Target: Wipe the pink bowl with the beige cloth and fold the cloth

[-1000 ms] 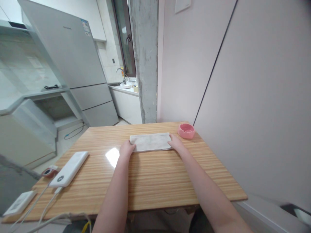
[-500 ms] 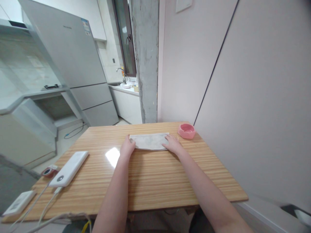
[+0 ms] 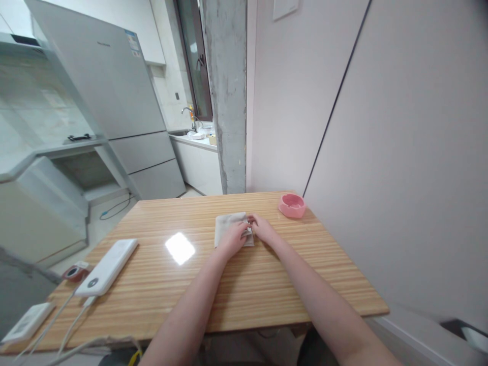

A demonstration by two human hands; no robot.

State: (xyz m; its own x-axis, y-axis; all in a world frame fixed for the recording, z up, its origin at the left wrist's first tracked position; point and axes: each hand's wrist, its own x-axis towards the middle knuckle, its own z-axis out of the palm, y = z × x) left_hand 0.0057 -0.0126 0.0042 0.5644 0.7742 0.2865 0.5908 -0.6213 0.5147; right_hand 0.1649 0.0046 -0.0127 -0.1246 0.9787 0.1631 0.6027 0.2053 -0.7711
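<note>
A pale grey cloth [image 3: 225, 223], folded into a small near-square, lies flat on the wooden table in front of me. My left hand [image 3: 233, 239] reaches over its front right part, with bent fingers gripping the layers near the right edge. At that same right edge my right hand [image 3: 261, 227] has its fingers curled in on the cloth. The two hands are close together, and their fingers hide part of the cloth's right side.
A pink ashtray [image 3: 292, 205] sits at the table's far right corner, near the wall. On the left lie a white power bank [image 3: 109, 267] with cables, a roll of tape [image 3: 76, 272] and a white box [image 3: 28, 322]. The wooden table [image 3: 259, 300] ends close to me.
The cloth was a long strip held at both ends; now it is doubled over into a shorter shape. My left hand has moved right, over the cloth, towards my right hand.
</note>
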